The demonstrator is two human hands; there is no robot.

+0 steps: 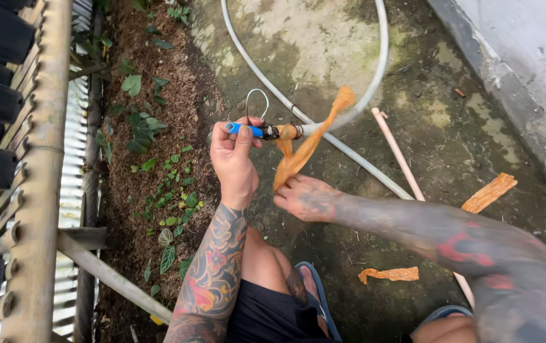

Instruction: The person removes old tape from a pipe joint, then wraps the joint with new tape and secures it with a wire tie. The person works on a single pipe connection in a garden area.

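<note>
Bare concrete lies open ahead (hose looping across); bamboo rack blocks the left.

Soft daylight, faint shadows, slight motion blur

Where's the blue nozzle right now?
Head view, centre-left: the blue nozzle is gripped in the left hand, at the white hose end, beside the orange strip.

We cannot see the hose past the top edge, the blue fitting is half buried in the left hand, and the thin pipe vanishes behind the right forearm.
</note>
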